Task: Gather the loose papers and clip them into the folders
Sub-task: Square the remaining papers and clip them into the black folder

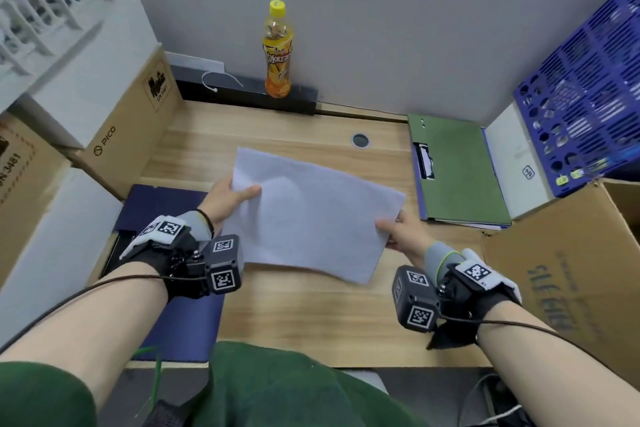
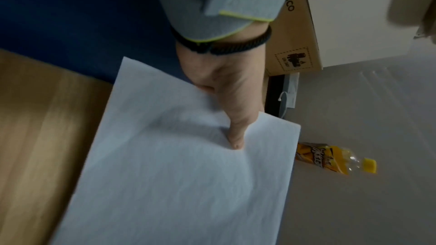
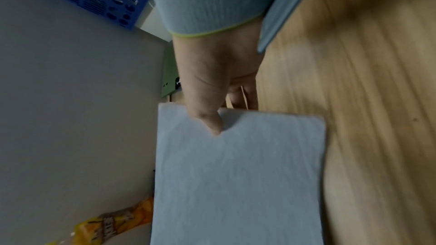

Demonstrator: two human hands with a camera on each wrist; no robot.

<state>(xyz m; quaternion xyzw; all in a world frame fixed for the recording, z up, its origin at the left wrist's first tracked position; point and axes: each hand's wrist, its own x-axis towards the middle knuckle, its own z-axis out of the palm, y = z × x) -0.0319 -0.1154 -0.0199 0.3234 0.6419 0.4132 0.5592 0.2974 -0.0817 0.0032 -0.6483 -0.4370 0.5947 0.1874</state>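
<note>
A stack of white papers (image 1: 311, 211) hangs above the middle of the wooden desk (image 1: 311, 315), held at both short ends. My left hand (image 1: 230, 196) pinches the left end, thumb on top (image 2: 235, 137), fingers hidden beneath. My right hand (image 1: 398, 230) pinches the right end, thumb pressed on the sheet (image 3: 212, 124). An open green folder (image 1: 457, 170) with a black clip (image 1: 423, 161) lies at the right of the desk. A dark blue folder (image 1: 162, 211) lies at the left under my left forearm.
A yellow drink bottle (image 1: 278, 48) stands at the back against the wall. Cardboard boxes (image 1: 131, 121) crowd the left side, and another box (image 1: 568, 274) sits at the right. A blue plastic basket (image 1: 588, 87) leans over the green folder's far side. A cable hole (image 1: 360, 140) marks the desk.
</note>
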